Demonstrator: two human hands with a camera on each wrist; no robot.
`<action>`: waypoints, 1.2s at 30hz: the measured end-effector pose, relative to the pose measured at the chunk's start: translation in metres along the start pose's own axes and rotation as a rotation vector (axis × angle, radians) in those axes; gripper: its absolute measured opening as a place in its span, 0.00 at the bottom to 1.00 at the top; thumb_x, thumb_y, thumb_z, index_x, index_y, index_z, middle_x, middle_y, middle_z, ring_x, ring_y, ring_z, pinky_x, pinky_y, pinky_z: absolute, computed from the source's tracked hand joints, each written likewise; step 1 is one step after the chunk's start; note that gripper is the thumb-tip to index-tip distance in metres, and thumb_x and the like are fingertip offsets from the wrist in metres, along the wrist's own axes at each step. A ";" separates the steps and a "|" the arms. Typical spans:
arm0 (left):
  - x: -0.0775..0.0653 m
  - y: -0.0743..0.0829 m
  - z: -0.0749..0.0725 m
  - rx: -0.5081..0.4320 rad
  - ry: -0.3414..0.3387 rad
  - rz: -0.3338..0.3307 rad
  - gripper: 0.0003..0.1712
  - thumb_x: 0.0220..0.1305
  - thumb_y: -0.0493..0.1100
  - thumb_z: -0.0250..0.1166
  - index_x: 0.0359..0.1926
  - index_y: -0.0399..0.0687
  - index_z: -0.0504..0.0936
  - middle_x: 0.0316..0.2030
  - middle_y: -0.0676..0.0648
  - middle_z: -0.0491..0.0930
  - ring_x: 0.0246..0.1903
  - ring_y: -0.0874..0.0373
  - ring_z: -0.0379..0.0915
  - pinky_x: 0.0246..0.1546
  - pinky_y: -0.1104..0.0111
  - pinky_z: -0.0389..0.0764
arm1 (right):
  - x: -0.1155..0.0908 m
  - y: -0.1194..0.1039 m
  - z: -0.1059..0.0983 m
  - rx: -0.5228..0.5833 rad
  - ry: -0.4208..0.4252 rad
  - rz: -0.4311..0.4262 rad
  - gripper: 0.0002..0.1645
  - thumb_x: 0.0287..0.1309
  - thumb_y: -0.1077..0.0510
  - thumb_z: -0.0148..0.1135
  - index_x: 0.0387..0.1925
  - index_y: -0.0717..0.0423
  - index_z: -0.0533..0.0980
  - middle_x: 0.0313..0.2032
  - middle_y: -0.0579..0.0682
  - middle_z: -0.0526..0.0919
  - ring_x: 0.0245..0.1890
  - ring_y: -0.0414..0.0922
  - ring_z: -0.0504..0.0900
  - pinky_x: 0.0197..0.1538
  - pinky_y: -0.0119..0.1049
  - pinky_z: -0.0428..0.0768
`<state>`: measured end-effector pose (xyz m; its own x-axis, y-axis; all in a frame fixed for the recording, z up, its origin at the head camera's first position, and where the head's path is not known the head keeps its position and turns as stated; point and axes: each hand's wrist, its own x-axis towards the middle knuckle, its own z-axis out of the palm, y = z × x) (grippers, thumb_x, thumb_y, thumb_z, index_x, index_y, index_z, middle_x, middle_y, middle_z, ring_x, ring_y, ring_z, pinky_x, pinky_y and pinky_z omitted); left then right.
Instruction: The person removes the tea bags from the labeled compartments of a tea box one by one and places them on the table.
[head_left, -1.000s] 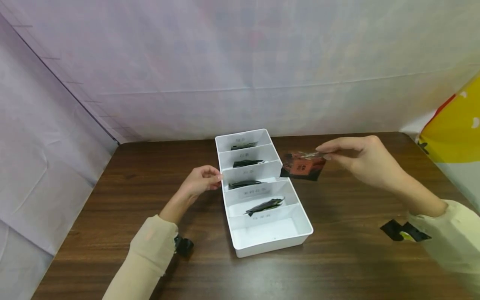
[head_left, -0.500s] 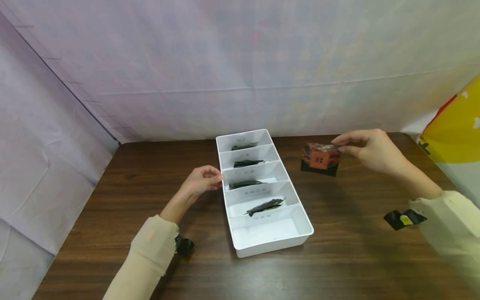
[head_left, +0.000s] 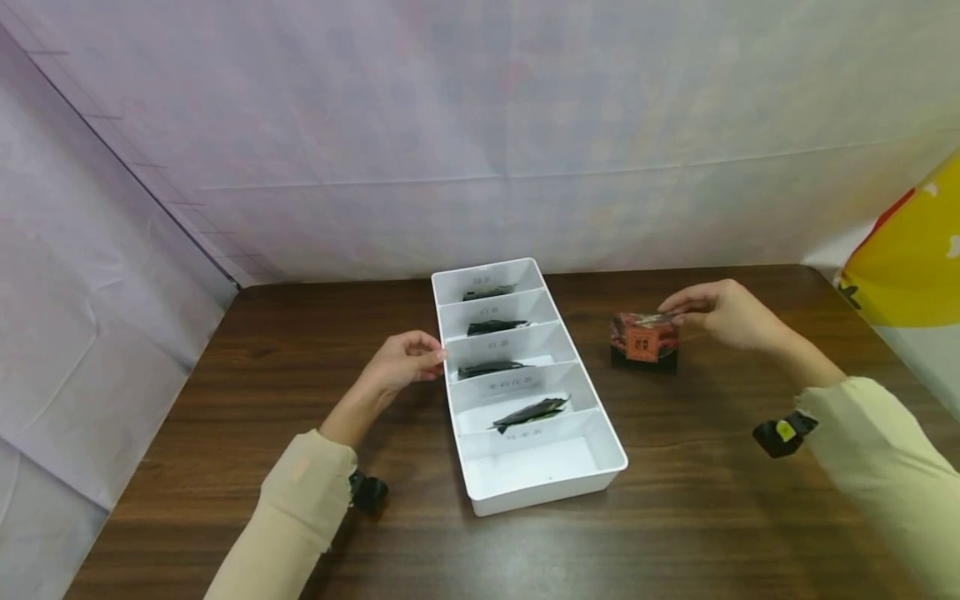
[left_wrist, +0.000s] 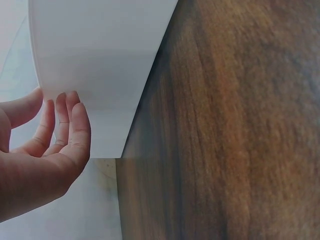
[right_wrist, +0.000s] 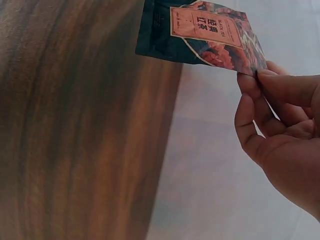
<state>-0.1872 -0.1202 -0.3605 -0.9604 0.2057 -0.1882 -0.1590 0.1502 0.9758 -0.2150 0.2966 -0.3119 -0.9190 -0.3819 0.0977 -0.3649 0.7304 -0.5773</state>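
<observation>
A white divided tray (head_left: 547,496) stands on the dark wood table, with labelled compartments. My left hand (head_left: 405,360) is at its left side; in the left wrist view the thumb is at the tray's rim and the curved fingers (left_wrist: 80,125) lie against the outer wall. To the right of the tray, my right hand (head_left: 738,317) pinches a black tea sachet (head_left: 642,340) by its upper corner between thumb and fingers. The sachet is red and dark with an orange label, its printed face showing in the right wrist view. It hangs above the table.
Dark sachets lie in several compartments, one of them (head_left: 531,413) in the second from the front. A pale cloth (head_left: 510,133) hangs behind the table's back edge. Black wrist straps (head_left: 367,492) sit at both sleeves.
My right hand has carried the tea sachet rightward away from the tray, then lowered it toward the table. My left hand and the tray have stayed in place.
</observation>
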 end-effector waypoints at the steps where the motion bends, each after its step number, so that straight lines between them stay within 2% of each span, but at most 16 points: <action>1: 0.000 0.000 0.000 -0.001 -0.001 -0.002 0.05 0.60 0.29 0.58 0.36 0.29 0.72 0.28 0.42 0.76 0.29 0.56 0.75 0.38 0.61 0.78 | 0.001 0.002 0.002 0.007 -0.004 0.007 0.10 0.55 0.70 0.59 0.40 0.64 0.79 0.36 0.60 0.82 0.27 0.35 0.76 0.23 0.31 0.69; 7: -0.001 0.001 0.000 -0.005 -0.003 -0.002 0.05 0.60 0.29 0.58 0.36 0.29 0.71 0.27 0.44 0.75 0.29 0.56 0.75 0.37 0.62 0.78 | 0.008 0.013 0.014 0.040 -0.026 0.035 0.11 0.55 0.71 0.58 0.41 0.67 0.78 0.36 0.61 0.82 0.33 0.41 0.81 0.31 0.33 0.78; 13: -0.001 0.001 0.000 -0.018 -0.011 -0.004 0.05 0.61 0.29 0.58 0.36 0.29 0.71 0.25 0.48 0.75 0.29 0.55 0.75 0.39 0.61 0.78 | 0.013 0.021 0.021 0.010 -0.021 0.051 0.11 0.55 0.71 0.57 0.41 0.67 0.78 0.36 0.61 0.82 0.34 0.51 0.81 0.30 0.32 0.77; 18: 0.000 0.001 0.000 -0.004 -0.007 0.007 0.05 0.60 0.29 0.58 0.36 0.29 0.72 0.25 0.48 0.75 0.28 0.57 0.74 0.37 0.62 0.78 | 0.019 0.026 0.025 -0.001 -0.004 0.062 0.11 0.57 0.70 0.56 0.42 0.68 0.77 0.36 0.62 0.82 0.36 0.54 0.80 0.30 0.31 0.75; 25: 0.000 0.002 0.000 -0.021 -0.011 0.003 0.05 0.60 0.29 0.58 0.36 0.28 0.71 0.26 0.45 0.75 0.27 0.57 0.74 0.36 0.63 0.78 | 0.019 0.028 0.027 -0.026 0.036 0.118 0.13 0.60 0.65 0.54 0.46 0.66 0.75 0.43 0.64 0.79 0.43 0.57 0.76 0.39 0.44 0.74; 30: 0.000 0.001 0.000 0.003 -0.007 0.002 0.05 0.60 0.29 0.58 0.36 0.29 0.72 0.25 0.47 0.75 0.28 0.56 0.75 0.37 0.61 0.78 | 0.016 0.026 0.024 -0.074 0.066 0.125 0.15 0.63 0.59 0.53 0.47 0.65 0.75 0.44 0.65 0.78 0.41 0.57 0.77 0.35 0.44 0.72; 32: 0.001 0.001 0.000 0.010 -0.006 0.001 0.05 0.60 0.29 0.58 0.35 0.29 0.72 0.25 0.46 0.75 0.28 0.55 0.75 0.38 0.61 0.78 | 0.014 0.024 0.022 -0.086 0.061 0.116 0.17 0.64 0.57 0.51 0.47 0.65 0.75 0.44 0.65 0.78 0.41 0.57 0.77 0.34 0.44 0.72; 36: 0.000 0.000 0.000 0.008 -0.004 0.003 0.05 0.60 0.29 0.58 0.36 0.29 0.71 0.27 0.43 0.76 0.29 0.55 0.75 0.37 0.61 0.78 | 0.008 0.018 0.018 -0.081 0.017 0.116 0.20 0.66 0.53 0.48 0.49 0.65 0.74 0.46 0.66 0.77 0.44 0.59 0.75 0.40 0.50 0.73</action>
<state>-0.1875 -0.1199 -0.3601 -0.9598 0.2104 -0.1860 -0.1545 0.1575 0.9754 -0.2261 0.2964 -0.3366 -0.9578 -0.2833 0.0481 -0.2664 0.8126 -0.5183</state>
